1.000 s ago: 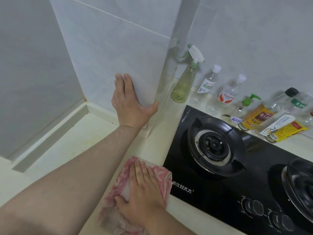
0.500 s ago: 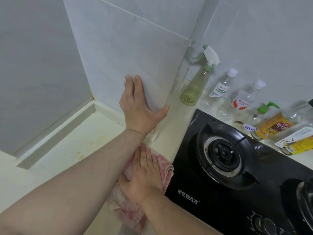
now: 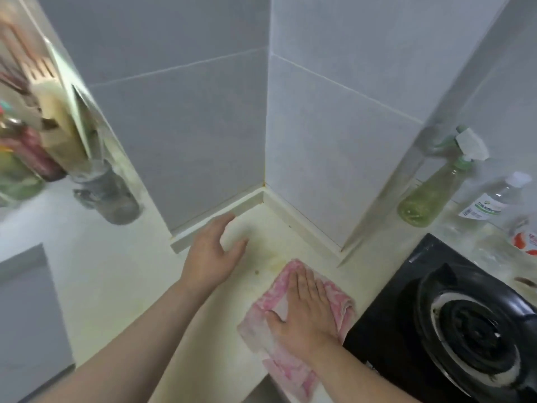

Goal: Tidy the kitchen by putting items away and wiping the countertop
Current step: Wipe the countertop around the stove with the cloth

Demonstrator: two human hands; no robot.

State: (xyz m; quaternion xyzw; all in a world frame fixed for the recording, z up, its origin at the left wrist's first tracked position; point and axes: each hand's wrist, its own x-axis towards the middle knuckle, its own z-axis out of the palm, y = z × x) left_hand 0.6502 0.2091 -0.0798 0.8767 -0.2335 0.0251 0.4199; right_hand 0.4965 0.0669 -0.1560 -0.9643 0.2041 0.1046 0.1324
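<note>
A pink and white cloth lies on the pale countertop, just left of the black gas stove. My right hand presses flat on the cloth with straight fingers. My left hand hovers or rests over the counter near the tiled corner, fingers relaxed and holding nothing. Yellowish stains mark the counter between my hands and the wall.
A green spray bottle and clear bottles stand behind the stove along the right wall. At the left are a grey jar, blurred bottles and a rack. A tiled pillar juts out at the back.
My left hand has come off the tiled wall and dropped to the counter. The view has swung left. My right hand and the cloth have slid left, away from the stove's edge.
</note>
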